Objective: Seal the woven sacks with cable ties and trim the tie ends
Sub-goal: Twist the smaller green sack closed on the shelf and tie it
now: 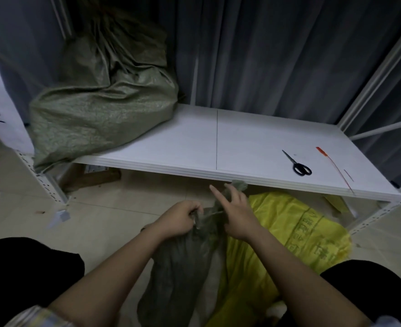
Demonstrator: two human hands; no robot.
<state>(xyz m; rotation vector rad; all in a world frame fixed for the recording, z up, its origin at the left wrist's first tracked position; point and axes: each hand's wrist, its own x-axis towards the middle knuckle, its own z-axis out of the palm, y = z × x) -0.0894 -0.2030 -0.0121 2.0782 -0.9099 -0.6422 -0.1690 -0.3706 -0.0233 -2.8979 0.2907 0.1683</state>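
While left hand (180, 220) clamps the green sack (183, 263) neck, right hand (236, 214) pinches its gathered top, forefinger straight

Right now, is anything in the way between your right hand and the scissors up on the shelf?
Nothing visible blocks it. The right hand is at the grey sack's neck below the white shelf; the scissors lie on top, with bare shelf around them. The hand only has to rise past the shelf's front edge.

A storeroom, by the look of it: white metal shelving (242, 147) with slotted uprights, a stuffed green woven sack (100, 109) on the shelf, grey curtains (277, 55) behind, tiled floor (114, 208)
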